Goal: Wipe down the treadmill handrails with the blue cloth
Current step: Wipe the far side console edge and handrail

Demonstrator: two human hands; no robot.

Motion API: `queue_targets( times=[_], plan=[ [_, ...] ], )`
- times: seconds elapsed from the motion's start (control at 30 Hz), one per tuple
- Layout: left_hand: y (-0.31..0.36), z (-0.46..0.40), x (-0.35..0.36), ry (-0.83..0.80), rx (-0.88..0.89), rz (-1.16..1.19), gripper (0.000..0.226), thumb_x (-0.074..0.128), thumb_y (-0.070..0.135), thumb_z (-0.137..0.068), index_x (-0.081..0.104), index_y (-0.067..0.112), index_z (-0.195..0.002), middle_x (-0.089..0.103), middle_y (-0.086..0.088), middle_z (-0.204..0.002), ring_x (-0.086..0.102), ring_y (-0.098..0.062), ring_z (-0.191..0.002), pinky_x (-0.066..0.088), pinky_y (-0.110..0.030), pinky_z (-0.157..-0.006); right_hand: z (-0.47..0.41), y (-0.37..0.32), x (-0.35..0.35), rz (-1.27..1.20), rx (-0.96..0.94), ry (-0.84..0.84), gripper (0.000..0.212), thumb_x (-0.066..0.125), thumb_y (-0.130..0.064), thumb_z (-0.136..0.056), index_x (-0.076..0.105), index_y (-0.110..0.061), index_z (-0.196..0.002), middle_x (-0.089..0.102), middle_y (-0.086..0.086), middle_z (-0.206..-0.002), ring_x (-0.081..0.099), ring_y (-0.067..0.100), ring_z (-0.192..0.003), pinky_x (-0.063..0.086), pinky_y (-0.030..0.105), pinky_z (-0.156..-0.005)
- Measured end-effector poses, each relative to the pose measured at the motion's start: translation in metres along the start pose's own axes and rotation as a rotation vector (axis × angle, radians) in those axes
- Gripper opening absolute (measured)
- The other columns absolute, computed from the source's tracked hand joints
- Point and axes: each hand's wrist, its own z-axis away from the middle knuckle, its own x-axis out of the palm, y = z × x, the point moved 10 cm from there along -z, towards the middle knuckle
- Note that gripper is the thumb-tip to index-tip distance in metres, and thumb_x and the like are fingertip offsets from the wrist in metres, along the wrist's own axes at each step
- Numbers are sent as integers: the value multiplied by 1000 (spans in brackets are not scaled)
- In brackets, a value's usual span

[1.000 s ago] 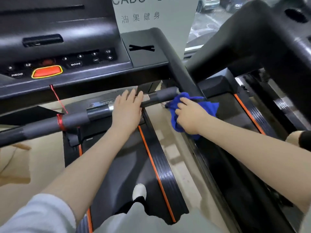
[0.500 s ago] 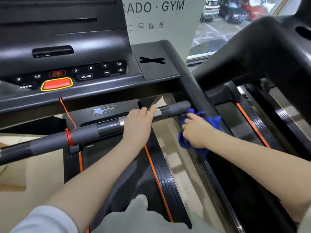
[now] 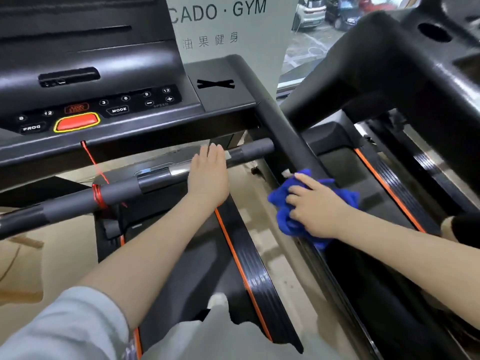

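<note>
1. a person's right hand (image 3: 315, 203) presses a bunched blue cloth (image 3: 288, 216) against the sloping right side handrail (image 3: 291, 141) of a treadmill, fingers curled over the fabric and gripping it; the cloth sits on the rail below its joint with the front crossbar (image 3: 155, 178).
2. the left hand (image 3: 209, 175) lies flat over the crossbar near its metal sensor strip, fingers straight and together, bracing rather than grasping.
3. risk: with the left hand only resting, a hard push of the cloth down the rail could let that palm slide off the smooth metal and upset the person's balance.
4. risk: the cloth is wadded, so only a small part seems to meet the rail; the rail's underside and outer face would likely be missed unless the fabric is wrapped round it.
5. risk: a loose tail of cloth hangs below the hand and could snag at the edge of the side rail or the deck (image 3: 244, 255).
6. risk: the red safety cord (image 3: 97, 193) is wound round the crossbar just left of the bracing hand; wiping that bar could tug it.
7. risk: the console (image 3: 104, 110) with its red button (image 3: 77, 121) sits just above, within reach of a stray knuckle.
</note>
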Motion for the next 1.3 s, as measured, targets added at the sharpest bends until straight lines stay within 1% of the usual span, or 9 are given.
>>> queue_targets(
  times=[0.07,0.17,0.3,0.53,0.8,0.93,1.07,1.2,1.3],
  plan=[
    [28,15,-3,31,112,38,69,54,19,-85,21,3,-144,30,-16,-149,25,-35,-138,25,-42,-112,-10,31,-21,-23,138,58,37,59,-30,-81,61,-28,-117,45,9,-141,33,26,-135,1,48,-113],
    [78,49,-9,45,309,342,68,55,16,-85,24,-1,-143,28,-19,-151,27,-35,-140,21,-38,-115,-1,53,-36,-237,310,202,60,56,-34,-83,38,-31,-140,6,5,-159,13,22,-144,12,48,-114],
    [125,95,15,-241,214,845,74,53,20,-91,8,8,-148,13,-6,-157,15,-17,-145,9,-19,-113,60,72,-10,-690,599,259,69,60,-29,-83,29,-25,-145,13,10,-156,30,30,-137,34,39,-106],
    [209,188,51,-585,72,1221,80,55,38,-90,1,30,-148,-6,7,-158,2,-7,-144,12,-33,-119,222,12,81,-1734,962,133,24,39,-37,-98,40,-41,-122,51,-16,-125,46,7,-110,31,24,-96],
    [271,251,64,-687,-128,1431,108,71,33,-79,-15,31,-145,5,15,-155,18,-15,-143,22,-38,-117,297,-44,129,-2017,1139,266,25,34,-7,-98,50,-10,-118,58,9,-103,52,22,-92,46,36,-74],
    [275,258,63,-588,-190,1566,97,65,11,-85,-7,31,-148,25,21,-140,54,-15,-119,43,-21,-96,322,-50,123,-1779,1127,440,27,37,-29,-99,53,-24,-121,61,-6,-113,58,11,-100,45,31,-89],
    [271,254,68,-524,-200,1507,98,70,20,-82,-2,34,-147,24,10,-153,38,-13,-133,32,-35,-112,332,-62,88,-1151,955,484,54,44,-43,-87,44,-13,-132,46,12,-130,50,28,-112,39,33,-88],
    [266,254,65,-521,-148,1516,84,57,6,-90,2,31,-148,29,14,-147,45,18,-101,48,-12,-84,310,-95,46,-358,642,597,40,55,-28,-81,51,-25,-122,33,17,-141,38,42,-122,36,50,-99],
    [245,255,68,-502,-228,1531,59,47,6,-95,25,26,-146,46,5,-140,51,-8,-120,46,-24,-93,278,-141,57,-18,345,407,25,52,-13,-76,66,-24,-93,59,9,-122,50,35,-115,23,53,-105]
  ],
)
